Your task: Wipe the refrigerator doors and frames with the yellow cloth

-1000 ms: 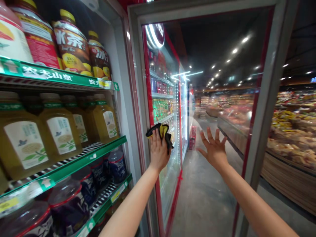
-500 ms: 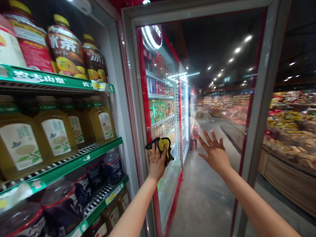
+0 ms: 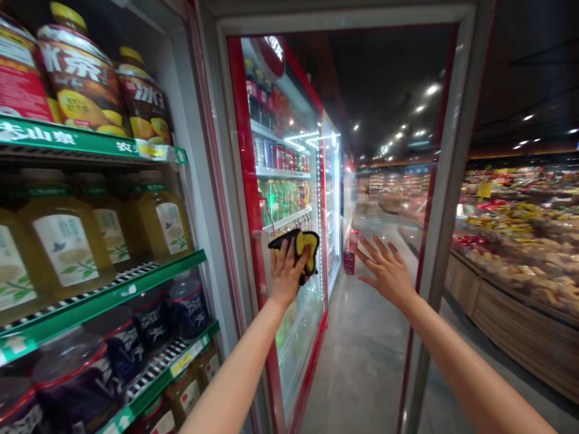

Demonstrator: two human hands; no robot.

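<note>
An open glass fridge door (image 3: 375,337) with a grey metal frame stands before me. My left hand (image 3: 286,274) presses a black and yellow cloth (image 3: 307,244) against the pane near its left side, fingers over the cloth. Lower right of the pane's middle, my right hand (image 3: 384,268) is raised with its fingers spread and holds nothing. Its palm faces the glass; I cannot tell whether it touches. Through the pane, another lit drinks fridge with a red frame (image 3: 322,241) shows.
On my left, fridge shelves with green edge strips (image 3: 149,274) hold yellow drink bottles (image 3: 67,241), iced tea bottles (image 3: 81,78) and dark purple bottles (image 3: 81,374). To the right, a wooden display stand (image 3: 506,319) is heaped with packaged goods. Red boxes (image 3: 349,259) sit on the floor beyond the glass.
The view has turned slightly right, so shelves and door sit further left. My left hand and the cloth have moved up a little on the glass. My right hand stays spread.
</note>
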